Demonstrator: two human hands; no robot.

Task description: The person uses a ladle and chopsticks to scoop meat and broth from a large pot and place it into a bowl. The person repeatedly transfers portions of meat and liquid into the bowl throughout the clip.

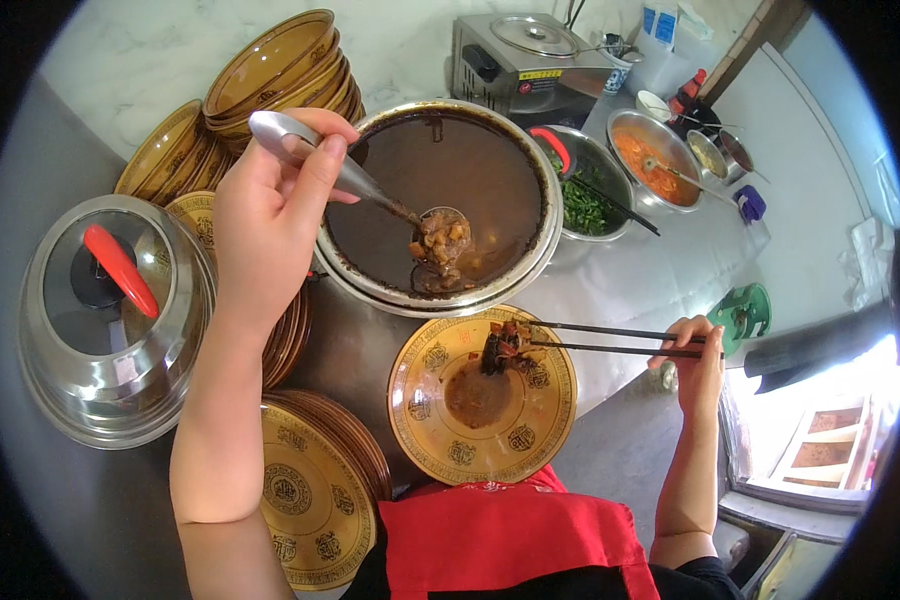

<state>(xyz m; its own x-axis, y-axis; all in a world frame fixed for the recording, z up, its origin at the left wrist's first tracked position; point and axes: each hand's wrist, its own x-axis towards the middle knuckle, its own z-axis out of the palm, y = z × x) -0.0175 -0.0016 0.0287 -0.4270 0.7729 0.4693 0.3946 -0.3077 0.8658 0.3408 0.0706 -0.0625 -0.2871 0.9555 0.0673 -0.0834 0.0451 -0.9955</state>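
Note:
My left hand (288, 205) is closed round the metal handle of a ladle (362, 182). The ladle's bowl, heaped with chunky brown food (444, 240), is over the dark brown broth in a big round pot (547, 215). On the right, my right hand (692, 350) grips a pair of long dark chopsticks (610, 338). Their tips are at a clump of dark and reddish food (507, 345) on the far side of a wide yellow-brown bowl (428, 440). A little brownish liquid lies in the bowl's middle. The bowl stands between the pot and my red apron (515, 535).
Stacked patterned plates (320, 490) and brown bowls (270, 65) stand at left, beside a steel lid (120, 390) with a red handle. Beyond the pot are a bowl of chopped greens (595, 205), a bowl of orange shreds (655, 150) and a steel appliance (525, 65).

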